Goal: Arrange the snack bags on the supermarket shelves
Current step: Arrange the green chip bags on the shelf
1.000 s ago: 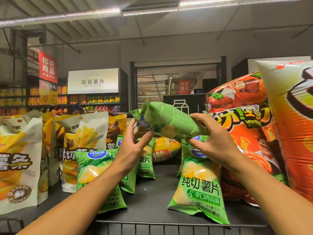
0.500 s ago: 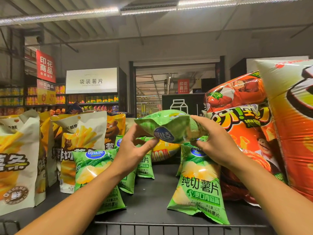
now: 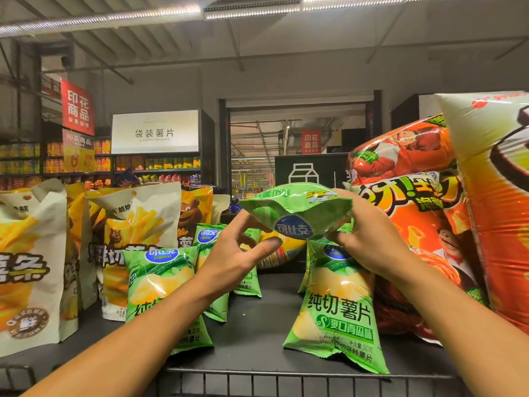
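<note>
I hold a small green chip bag (image 3: 297,209) in the air above the dark shelf (image 3: 257,333), its top seam and blue logo turned toward me. My right hand (image 3: 369,245) grips the bag's right end with curled fingers. My left hand (image 3: 237,250) is under its left corner, fingers spread and relaxed, fingertips and thumb touching the underside. On the shelf below stand matching green bags: one at the left (image 3: 160,285), one at the right (image 3: 340,305), and two further back (image 3: 209,239).
Large white and yellow fries bags (image 3: 137,224) line the left side. Big orange puffed bags (image 3: 415,224) crowd the right. A yellow bag (image 3: 286,250) lies at the back. A wire rail (image 3: 286,379) runs along the shelf's front edge.
The green bag has turned from lying sideways to showing its top seam and logo, and has dropped slightly. Both hands stayed with it.
</note>
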Tool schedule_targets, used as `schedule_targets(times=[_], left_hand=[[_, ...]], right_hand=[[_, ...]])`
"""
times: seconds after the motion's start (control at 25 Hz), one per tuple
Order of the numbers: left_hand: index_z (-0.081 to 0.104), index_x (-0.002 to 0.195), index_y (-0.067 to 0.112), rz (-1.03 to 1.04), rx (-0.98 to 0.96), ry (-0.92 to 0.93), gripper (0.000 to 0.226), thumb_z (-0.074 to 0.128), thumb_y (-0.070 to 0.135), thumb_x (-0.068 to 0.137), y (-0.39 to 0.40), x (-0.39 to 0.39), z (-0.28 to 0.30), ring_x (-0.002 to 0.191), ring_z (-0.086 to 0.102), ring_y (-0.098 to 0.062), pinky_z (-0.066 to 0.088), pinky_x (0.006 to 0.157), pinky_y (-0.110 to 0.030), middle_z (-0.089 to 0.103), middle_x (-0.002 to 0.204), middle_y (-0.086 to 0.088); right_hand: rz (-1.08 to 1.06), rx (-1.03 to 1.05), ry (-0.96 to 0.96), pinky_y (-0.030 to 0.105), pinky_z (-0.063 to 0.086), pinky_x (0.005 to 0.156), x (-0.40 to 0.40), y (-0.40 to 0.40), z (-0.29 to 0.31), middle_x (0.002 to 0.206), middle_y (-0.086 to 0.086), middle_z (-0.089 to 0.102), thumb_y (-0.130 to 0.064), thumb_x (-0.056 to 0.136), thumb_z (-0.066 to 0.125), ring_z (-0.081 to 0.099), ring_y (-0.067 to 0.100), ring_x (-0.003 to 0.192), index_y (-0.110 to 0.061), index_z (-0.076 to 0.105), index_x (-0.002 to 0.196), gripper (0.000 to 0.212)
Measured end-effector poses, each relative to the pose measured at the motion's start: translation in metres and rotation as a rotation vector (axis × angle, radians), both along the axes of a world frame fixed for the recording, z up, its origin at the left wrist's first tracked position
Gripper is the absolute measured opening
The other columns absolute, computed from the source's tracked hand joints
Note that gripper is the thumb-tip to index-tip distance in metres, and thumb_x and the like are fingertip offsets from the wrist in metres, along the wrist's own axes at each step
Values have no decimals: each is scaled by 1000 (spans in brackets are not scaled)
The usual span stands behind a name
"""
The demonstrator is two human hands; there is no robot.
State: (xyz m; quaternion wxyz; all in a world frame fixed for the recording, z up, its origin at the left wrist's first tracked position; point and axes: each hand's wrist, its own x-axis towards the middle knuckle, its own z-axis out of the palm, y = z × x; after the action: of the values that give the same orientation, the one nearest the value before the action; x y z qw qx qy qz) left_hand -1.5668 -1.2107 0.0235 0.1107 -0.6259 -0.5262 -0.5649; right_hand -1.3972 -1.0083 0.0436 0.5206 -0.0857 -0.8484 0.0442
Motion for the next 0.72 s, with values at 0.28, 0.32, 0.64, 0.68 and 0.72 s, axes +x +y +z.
schedule_targets(times=[0.28, 0.32, 0.64, 0.68, 0.72], left_hand=[[5, 139, 60, 129, 168, -95, 101, 80, 50, 72, 3, -4, 6, 125, 49, 2, 54, 83, -21, 29, 151, 8], [6, 141, 57, 185, 193, -50, 99, 78, 49, 74, 3, -4, 6, 129, 44, 1, 54, 89, -26, 24, 154, 6], [25, 148, 39, 359, 235, 145, 80, 67, 50, 81, 6, -12, 6, 146, 17, -4, 24, 118, -37, 20, 158, 14], [30, 147, 37, 349, 204, 101, 78, 66, 54, 79, 5, -14, 6, 145, 24, -8, 27, 117, -38, 27, 158, 9], [35, 145, 33, 336, 167, 55, 77, 67, 55, 78, 4, -16, 6, 141, 33, -11, 33, 115, -41, 37, 153, 6]], right_hand=[[-27, 91, 102, 40, 43, 95, 5, -12, 7, 121, 1, 57, -16, 70, 82, 49, 23, 111, -21, 53, 139, 75], [-25, 98, 98, 37, 42, 94, 5, -13, 6, 121, 1, 56, -18, 71, 83, 47, 21, 112, -21, 53, 140, 75], [98, 131, 37, 37, 45, 103, 6, -15, 5, 134, -10, 59, -19, 73, 81, 50, 12, 124, -28, 51, 141, 75], [127, 121, 53, 37, 47, 103, 6, -15, 5, 135, -10, 59, -19, 73, 80, 52, 11, 124, -29, 50, 142, 76], [175, 85, 66, 37, 48, 103, 6, -15, 6, 136, -10, 59, -18, 73, 81, 54, 10, 124, -31, 48, 143, 79]])
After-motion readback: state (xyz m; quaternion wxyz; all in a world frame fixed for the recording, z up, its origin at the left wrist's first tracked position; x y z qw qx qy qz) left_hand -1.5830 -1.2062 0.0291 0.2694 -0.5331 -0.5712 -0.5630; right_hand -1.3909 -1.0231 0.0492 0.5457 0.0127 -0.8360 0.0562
